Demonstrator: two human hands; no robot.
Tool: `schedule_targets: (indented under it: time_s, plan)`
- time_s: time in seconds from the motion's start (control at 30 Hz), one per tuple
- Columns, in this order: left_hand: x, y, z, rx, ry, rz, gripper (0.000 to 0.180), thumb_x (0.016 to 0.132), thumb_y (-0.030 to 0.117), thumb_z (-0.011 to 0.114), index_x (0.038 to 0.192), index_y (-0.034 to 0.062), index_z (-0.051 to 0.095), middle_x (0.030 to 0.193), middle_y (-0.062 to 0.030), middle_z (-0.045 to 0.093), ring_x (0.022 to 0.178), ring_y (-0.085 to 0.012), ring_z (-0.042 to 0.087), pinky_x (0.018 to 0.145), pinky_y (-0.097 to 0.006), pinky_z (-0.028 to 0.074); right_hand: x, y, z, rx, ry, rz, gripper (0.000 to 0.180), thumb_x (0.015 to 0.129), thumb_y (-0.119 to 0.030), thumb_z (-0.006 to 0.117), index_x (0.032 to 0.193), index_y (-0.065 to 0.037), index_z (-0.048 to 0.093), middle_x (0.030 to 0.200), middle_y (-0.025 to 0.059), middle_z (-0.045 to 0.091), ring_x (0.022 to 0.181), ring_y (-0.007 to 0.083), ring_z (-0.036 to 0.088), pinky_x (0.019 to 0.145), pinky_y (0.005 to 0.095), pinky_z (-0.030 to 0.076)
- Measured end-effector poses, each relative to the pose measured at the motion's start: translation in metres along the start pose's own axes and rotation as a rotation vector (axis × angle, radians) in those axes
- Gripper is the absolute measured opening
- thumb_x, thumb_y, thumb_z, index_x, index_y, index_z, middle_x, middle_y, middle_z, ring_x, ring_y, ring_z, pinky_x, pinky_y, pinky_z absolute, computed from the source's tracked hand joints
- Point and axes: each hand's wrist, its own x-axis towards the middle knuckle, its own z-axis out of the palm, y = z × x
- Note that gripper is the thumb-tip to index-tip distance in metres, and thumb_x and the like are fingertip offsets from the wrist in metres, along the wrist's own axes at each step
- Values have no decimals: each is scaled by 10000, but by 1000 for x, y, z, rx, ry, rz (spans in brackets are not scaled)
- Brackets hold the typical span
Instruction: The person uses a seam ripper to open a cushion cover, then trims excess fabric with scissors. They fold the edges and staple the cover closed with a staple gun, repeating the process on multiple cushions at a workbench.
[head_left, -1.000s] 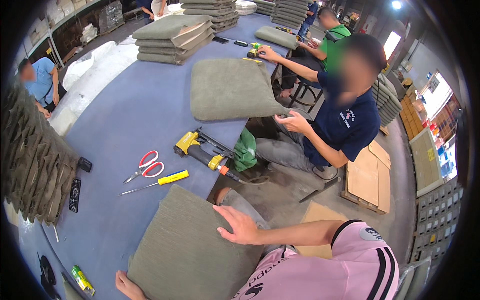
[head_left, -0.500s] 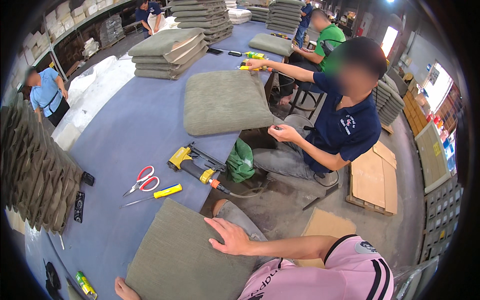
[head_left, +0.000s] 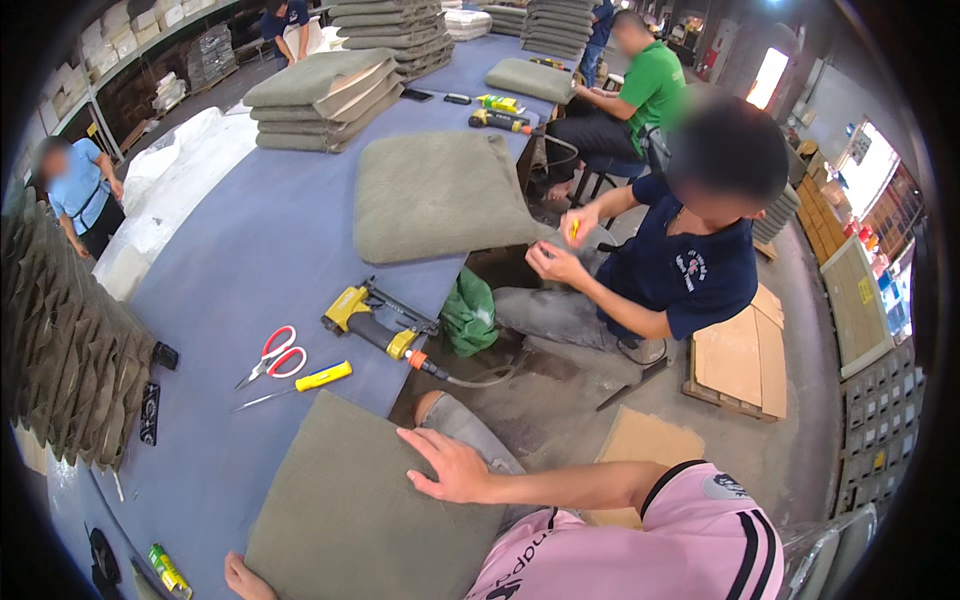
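Observation:
A grey-green fabric cushion (head_left: 365, 510) lies before me, partly on the table and partly toward my lap. My right hand (head_left: 450, 467) rests on its right edge, fingers stretched out and thumb apart. At the lower left, my left hand (head_left: 245, 578) holds the cushion's left edge; some of its fingers are hidden. Beyond the cushion lie a screwdriver (head_left: 322, 375) with a yellow handle, red-and-white scissors (head_left: 272, 358) with their handles toward the right, and a yellow-and-black staple gun (head_left: 375, 320) on an air hose.
Across the table, a person in navy (head_left: 700, 255) works at another cushion (head_left: 440, 195). Folded covers (head_left: 75, 330) are piled at the left. Stacked cushions (head_left: 320, 100) stand farther back. A green-and-yellow box (head_left: 168, 570) lies near the lower left. A green cloth (head_left: 468, 312) hangs by the table edge.
The person in navy has drawn a hand back from the far staple gun; both their hands now meet at their cushion's corner with a small yellow thing. My hands have hardly moved.

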Motion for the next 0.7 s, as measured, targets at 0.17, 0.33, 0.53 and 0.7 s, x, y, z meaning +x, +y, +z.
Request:
schedule_targets:
  time_s: [0.17, 0.33, 0.53, 0.7]
  plan:
    - [8, 0, -4, 169, -13, -36, 458, 1135, 271, 553, 1246, -119, 766, 1166, -327, 796, 1052, -439, 752, 942, -533, 582, 2, -5, -3, 19, 26, -10, 787, 1000, -353, 755, 1690, -124, 453, 1468, 188, 629, 1237, 416, 695, 1014, 496, 613]
    - [9, -12, -3, 76, -3, -20, 464, 1131, 273, 565, 1233, -133, 763, 1150, -327, 801, 1025, -428, 751, 938, -526, 584, 1, -2, 2, -16, 31, -31, 786, 1008, -377, 740, 1694, -127, 449, 1473, 200, 626, 1238, 418, 697, 1003, 489, 617]
    - [4, 6, 2, 46, 11, -68, 470, 1135, 266, 570, 1282, -144, 746, 1229, -331, 790, 1110, -418, 742, 1028, -510, 570, -1, 3, 2, -34, 33, -27, 783, 1016, -386, 729, 1698, -125, 446, 1472, 205, 627, 1227, 418, 701, 983, 489, 619]
    - [6, -6, 1, -16, 14, -25, 469, 1138, 260, 565, 1297, -145, 738, 1238, -340, 783, 1115, -427, 738, 1032, -508, 569, 2, -4, -2, 12, 23, -27, 782, 1012, -367, 736, 1692, -108, 450, 1461, 202, 629, 1222, 416, 698, 980, 488, 617]
